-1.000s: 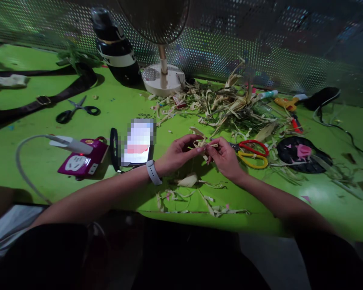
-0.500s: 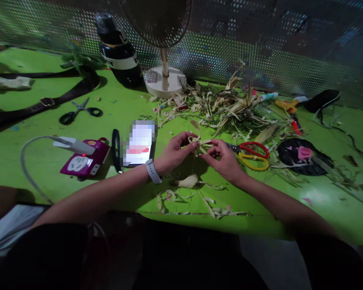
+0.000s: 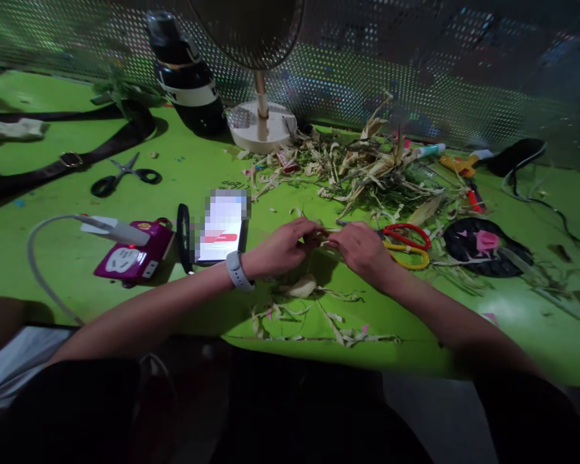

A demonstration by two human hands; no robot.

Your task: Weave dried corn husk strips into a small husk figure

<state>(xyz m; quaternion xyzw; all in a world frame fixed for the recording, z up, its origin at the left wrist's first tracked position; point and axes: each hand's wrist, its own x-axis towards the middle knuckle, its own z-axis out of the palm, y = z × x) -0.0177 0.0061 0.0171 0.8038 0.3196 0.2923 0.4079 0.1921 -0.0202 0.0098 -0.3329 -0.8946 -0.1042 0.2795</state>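
My left hand and my right hand meet over the middle of the green table, fingers curled. Between their fingertips they pinch a pale dried husk strip, mostly hidden by the fingers. A white band is on my left wrist. Red and yellow scissors lie just right of my right hand. A pale husk piece lies on the table below my hands.
A heap of dried husk scraps lies behind my hands. A phone, a magenta power strip, black scissors, a belt, a fan base, a bottle and a glue gun stand around.
Both hands have dropped lower and closed together; the husk loop that stood up between the fingers is now folded down and mostly hidden.
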